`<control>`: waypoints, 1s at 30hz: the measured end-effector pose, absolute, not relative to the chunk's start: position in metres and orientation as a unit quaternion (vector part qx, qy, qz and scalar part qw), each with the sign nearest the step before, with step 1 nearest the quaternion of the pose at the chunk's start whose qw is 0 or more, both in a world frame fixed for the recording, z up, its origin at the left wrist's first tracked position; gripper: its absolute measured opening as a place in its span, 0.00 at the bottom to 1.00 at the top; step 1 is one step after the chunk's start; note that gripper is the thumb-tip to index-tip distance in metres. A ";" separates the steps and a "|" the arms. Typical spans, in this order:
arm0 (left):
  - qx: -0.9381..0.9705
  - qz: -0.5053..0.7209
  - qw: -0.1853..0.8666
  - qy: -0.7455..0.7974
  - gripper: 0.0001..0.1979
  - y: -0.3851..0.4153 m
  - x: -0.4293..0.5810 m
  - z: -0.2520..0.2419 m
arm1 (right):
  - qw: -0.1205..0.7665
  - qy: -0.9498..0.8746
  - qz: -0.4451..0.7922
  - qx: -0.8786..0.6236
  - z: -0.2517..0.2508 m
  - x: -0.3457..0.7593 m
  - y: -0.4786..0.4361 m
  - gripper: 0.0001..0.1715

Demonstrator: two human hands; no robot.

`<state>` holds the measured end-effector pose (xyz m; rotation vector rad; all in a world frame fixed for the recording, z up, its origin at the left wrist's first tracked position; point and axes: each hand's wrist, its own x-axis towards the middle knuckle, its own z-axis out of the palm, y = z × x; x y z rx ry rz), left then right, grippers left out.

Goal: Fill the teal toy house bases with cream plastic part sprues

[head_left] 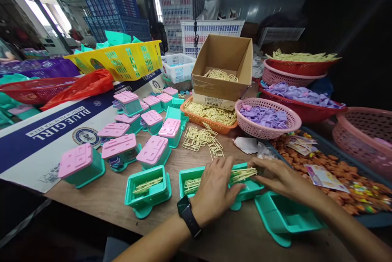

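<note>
My left hand (pixel 215 187), wearing a black watch, straddles a teal plastic box (pixel 183 176); its fingers bend over the far rim and the thumb lies along the near side. Pale yellow plastic frames (pixel 192 185) lie inside the box, partly covered by that hand. At the right end, my right hand (pixel 277 175) pinches the ends of a bunch of yellow plastic frames (pixel 241 175) over a teal compartment. Left of my hands, another teal box (pixel 127 190) holds yellow frames. A teal box (pixel 290 213) with no frames visible sits below my right hand.
Teal boxes with pink lids (pixel 153 149) stand at left. Loose yellow frames (pixel 199 137) lie before an orange basket (pixel 186 111) and a cardboard box (pixel 211 90). A pink basket (pixel 245 125) holds purple parts. A blue tray (pixel 367 219) of brown pieces is at right.
</note>
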<state>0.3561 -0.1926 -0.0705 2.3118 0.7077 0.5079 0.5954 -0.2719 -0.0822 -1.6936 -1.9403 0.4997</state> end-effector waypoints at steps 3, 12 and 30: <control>0.903 0.164 0.285 0.274 0.15 -0.194 0.358 -0.071 | 0.236 -0.728 0.164 -0.622 -0.082 0.596 -0.272 0.22; 0.920 0.123 0.228 0.292 0.10 -0.188 0.366 -0.069 | 0.222 -0.757 0.118 -0.603 -0.081 0.589 -0.265 0.22; 0.949 0.110 0.179 0.234 0.07 -0.178 0.377 -0.084 | 0.232 -0.804 0.019 -0.547 -0.076 0.588 -0.254 0.13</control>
